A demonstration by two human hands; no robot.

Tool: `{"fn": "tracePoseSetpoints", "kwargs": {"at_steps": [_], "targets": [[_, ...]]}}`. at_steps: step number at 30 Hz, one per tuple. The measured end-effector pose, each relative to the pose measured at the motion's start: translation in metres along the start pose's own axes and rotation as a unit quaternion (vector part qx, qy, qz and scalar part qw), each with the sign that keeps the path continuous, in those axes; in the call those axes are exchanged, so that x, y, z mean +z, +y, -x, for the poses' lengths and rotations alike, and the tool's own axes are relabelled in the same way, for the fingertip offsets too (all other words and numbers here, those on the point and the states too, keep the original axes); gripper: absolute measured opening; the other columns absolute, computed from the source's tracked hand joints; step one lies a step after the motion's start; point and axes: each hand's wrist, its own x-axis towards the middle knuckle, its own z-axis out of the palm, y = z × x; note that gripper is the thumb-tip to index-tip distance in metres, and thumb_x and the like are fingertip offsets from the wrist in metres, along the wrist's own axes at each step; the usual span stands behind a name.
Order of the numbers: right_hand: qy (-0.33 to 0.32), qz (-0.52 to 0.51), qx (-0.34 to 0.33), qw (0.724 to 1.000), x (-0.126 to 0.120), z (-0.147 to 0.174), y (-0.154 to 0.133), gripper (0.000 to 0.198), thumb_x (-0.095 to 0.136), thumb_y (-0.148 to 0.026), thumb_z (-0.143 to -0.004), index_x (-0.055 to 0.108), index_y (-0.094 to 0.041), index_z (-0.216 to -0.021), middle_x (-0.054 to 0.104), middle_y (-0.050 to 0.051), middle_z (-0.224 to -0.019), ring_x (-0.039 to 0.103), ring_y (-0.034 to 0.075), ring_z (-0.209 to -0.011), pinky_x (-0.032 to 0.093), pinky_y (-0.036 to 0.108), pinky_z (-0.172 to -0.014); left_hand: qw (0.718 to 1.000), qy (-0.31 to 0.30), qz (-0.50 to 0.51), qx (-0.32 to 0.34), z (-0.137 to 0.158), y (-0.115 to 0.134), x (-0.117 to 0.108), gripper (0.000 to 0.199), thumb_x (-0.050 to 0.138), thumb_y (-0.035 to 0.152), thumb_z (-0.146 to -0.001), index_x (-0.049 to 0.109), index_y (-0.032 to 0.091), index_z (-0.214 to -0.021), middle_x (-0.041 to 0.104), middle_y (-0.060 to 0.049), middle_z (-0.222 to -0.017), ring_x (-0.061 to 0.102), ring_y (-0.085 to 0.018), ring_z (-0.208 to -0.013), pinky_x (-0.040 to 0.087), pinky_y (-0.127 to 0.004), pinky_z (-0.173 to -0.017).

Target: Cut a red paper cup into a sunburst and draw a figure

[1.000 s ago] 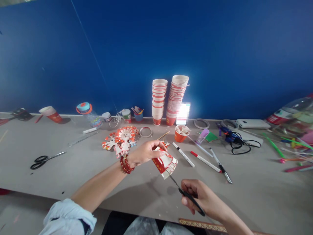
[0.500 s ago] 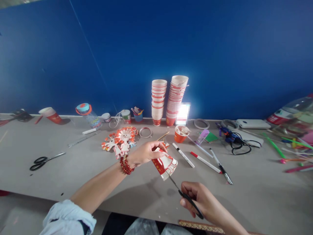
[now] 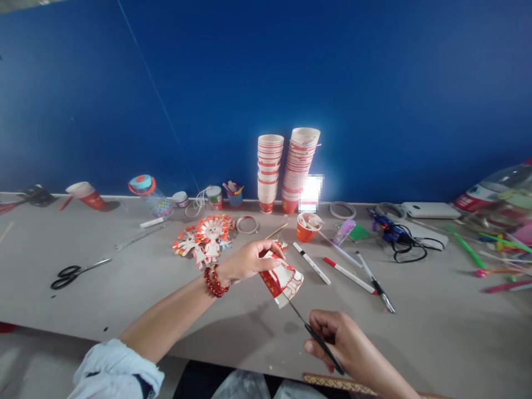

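My left hand (image 3: 254, 261) pinches a red and white piece of paper cup (image 3: 286, 281) with a figure outlined in red on it. A pair of black-handled scissors (image 3: 322, 342) is gripped in my right hand (image 3: 338, 338). Their blades reach up to the left and meet the lower edge of the cup piece. Behind my left hand lie several cut-out paper figures (image 3: 211, 235) with orange-and-white fringed heads. What my left fingertips cover of the cup piece is hidden.
Two stacks of paper cups (image 3: 270, 172) stand by the blue wall. An orange cup of scraps (image 3: 306, 228) sits before them. Markers (image 3: 311, 263) and a glue gun (image 3: 393, 230) lie to the right. Another pair of scissors (image 3: 77, 272) rests at left, below a bottle (image 3: 152, 197).
The cup piece has shifted very slightly to the right and down in my left hand. The scissors in my right hand look a little more closed; otherwise little differs.
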Motion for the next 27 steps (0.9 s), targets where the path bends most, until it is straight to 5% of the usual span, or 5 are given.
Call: {"fn": "tracePoseSetpoints", "kwargs": {"at_steps": [7, 27], "targets": [[0.015, 0.036, 0.011, 0.999, 0.001, -0.001, -0.005, 0.044, 0.067, -0.046, -0.079, 0.035, -0.022, -0.059, 0.041, -0.009, -0.041, 0.033, 0.007, -0.041, 0.02, 0.02, -0.043, 1.0, 0.003, 0.0, -0.001, 0.003, 0.003, 0.003, 0.028, 0.068, 0.039, -0.082, 0.064, 0.014, -0.096, 0.053, 0.001, -0.079, 0.042, -0.01, -0.065, 0.032, -0.021, -0.06], [0.022, 0.006, 0.016, 1.0, 0.008, -0.004, -0.012, 0.051, 0.066, -0.06, -0.076, 0.038, -0.021, -0.059, 0.042, -0.008, -0.04, 0.034, 0.007, -0.04, 0.02, 0.021, -0.041, 1.0, 0.012, -0.012, 0.014, 0.006, 0.001, 0.01, 0.029, 0.067, 0.04, -0.082, 0.065, 0.016, -0.097, 0.055, -0.002, -0.083, 0.044, -0.011, -0.067, 0.032, -0.022, -0.061]]}}
